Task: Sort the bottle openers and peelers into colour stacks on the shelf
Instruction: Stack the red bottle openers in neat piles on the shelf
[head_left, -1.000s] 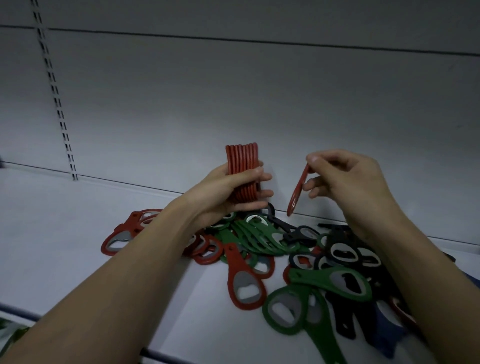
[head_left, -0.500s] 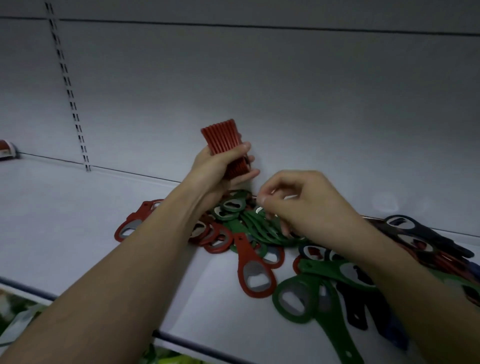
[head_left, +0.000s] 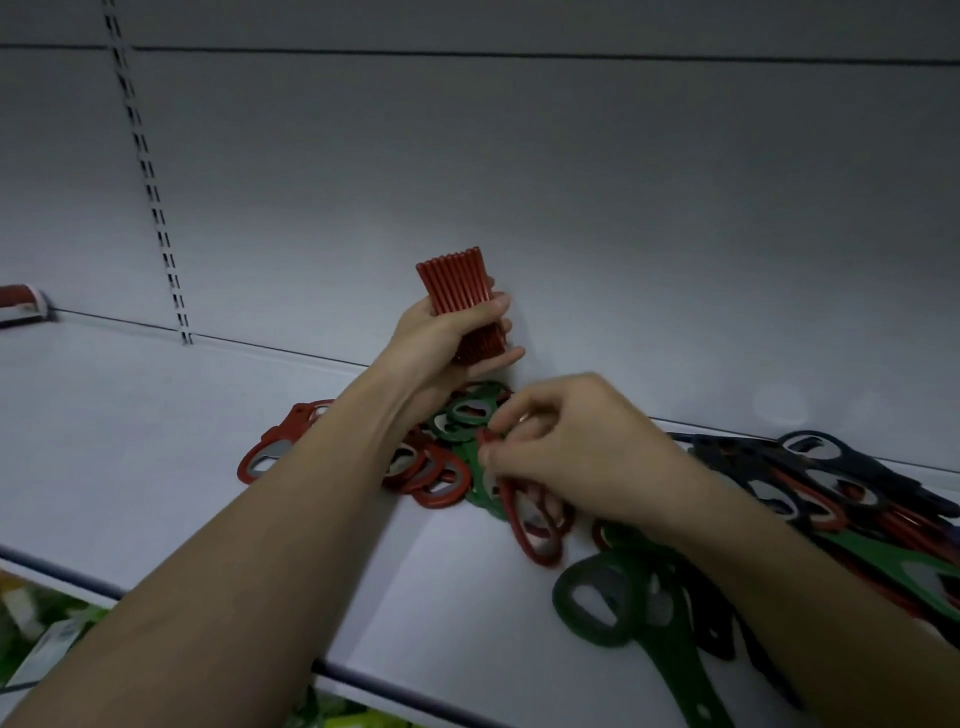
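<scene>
My left hand (head_left: 441, 338) grips a stack of red openers (head_left: 462, 296) upright, fingers curled round it, above the shelf (head_left: 130, 441) near its back edge. My right hand (head_left: 576, 452) is down in the mixed pile (head_left: 779, 519), fingertips pinching the handle of a single red opener (head_left: 530, 525) that lies toward the shelf's front edge. Green openers (head_left: 623, 603) and dark ones spread toward the right end.
</scene>
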